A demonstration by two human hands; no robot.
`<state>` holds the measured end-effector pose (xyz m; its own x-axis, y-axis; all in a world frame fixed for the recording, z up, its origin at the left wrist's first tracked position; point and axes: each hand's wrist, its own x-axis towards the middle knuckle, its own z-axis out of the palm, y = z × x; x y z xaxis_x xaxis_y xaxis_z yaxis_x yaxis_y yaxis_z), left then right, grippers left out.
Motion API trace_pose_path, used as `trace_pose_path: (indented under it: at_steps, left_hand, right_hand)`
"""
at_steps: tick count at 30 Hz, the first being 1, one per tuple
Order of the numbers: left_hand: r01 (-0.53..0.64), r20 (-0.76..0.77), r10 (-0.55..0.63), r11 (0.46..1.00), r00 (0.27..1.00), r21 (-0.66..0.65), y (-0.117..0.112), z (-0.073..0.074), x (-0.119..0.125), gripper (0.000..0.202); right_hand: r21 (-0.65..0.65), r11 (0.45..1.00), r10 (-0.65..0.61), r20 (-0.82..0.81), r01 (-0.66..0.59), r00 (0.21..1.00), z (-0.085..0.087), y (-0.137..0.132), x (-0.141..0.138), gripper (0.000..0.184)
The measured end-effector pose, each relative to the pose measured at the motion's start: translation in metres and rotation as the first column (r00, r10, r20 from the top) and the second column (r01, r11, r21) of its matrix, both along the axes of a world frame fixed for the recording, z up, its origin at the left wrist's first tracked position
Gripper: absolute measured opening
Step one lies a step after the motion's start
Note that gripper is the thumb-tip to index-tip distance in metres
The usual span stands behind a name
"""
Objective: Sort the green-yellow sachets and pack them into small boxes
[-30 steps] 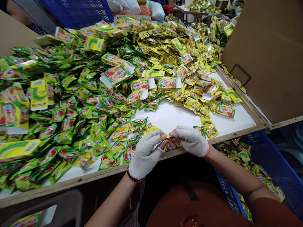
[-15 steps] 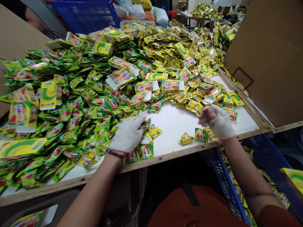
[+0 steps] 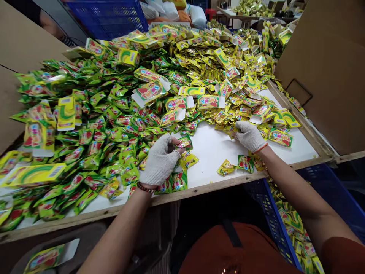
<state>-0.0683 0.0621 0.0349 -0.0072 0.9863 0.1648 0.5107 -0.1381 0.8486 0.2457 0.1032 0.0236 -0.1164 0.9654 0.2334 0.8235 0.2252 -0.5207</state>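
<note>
A white table [image 3: 211,148] is heaped with green and yellow candy sachets [image 3: 108,125] and flat yellow cartons [image 3: 151,91]. My left hand [image 3: 161,160], in a white fingerless glove, pinches a green sachet [image 3: 184,143] at the edge of the green pile. My right hand [image 3: 249,135], gloved too, is curled down on yellow sachets [image 3: 230,129] at the rim of the yellow heap. A few loose sachets [image 3: 236,164] lie between my hands near the table's wooden front edge.
A large cardboard sheet [image 3: 327,68] stands at the right. A blue crate [image 3: 288,228] with sachets sits below the table on the right. Another blue crate [image 3: 108,15] stands at the back. A second heaped table [image 3: 251,7] shows far behind.
My hands, joined over one sachet at the front edge, have parted. The left went into the green pile and pinched a sachet; the right reached forward onto the yellow heap.
</note>
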Motion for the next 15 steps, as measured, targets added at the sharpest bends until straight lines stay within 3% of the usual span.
trace_pose_path:
  at_steps: [3,6,8,9,12,15]
  left_hand:
    - [-0.015,0.304,0.023,0.999,0.952,-0.03,-0.018,-0.006,0.024,0.028]
    - [-0.018,0.475,0.035,0.999,0.88,-0.042,-0.032,-0.013,0.045,0.038]
    - [0.023,0.516,0.013,0.998,0.856,-0.065,-0.04,-0.016,0.053,0.045]
    - [0.061,0.525,-0.01,0.995,0.851,-0.08,-0.044,-0.016,0.055,0.047]
    - [0.172,0.536,-0.066,0.974,0.841,-0.15,-0.049,-0.012,0.054,0.053]
    - [0.289,0.523,-0.12,0.923,0.844,-0.255,-0.046,-0.009,0.047,0.045]
  right_hand:
    - [-0.084,0.992,0.056,-0.373,-0.094,0.926,0.005,-0.02,-0.018,0.024]
    - [-0.174,0.947,0.052,-0.744,-0.268,0.666,0.006,-0.047,-0.047,0.043]
    - [-0.197,0.918,0.021,-0.842,-0.345,0.538,0.004,-0.063,-0.065,0.05]
    - [-0.21,0.912,0.006,-0.853,-0.354,0.522,0.003,-0.069,-0.072,0.051]
    - [-0.244,0.919,-0.02,-0.814,-0.311,0.58,-0.001,-0.078,-0.081,0.049]
    - [-0.231,0.929,0.001,-0.779,-0.289,0.627,-0.003,-0.078,-0.078,0.047]
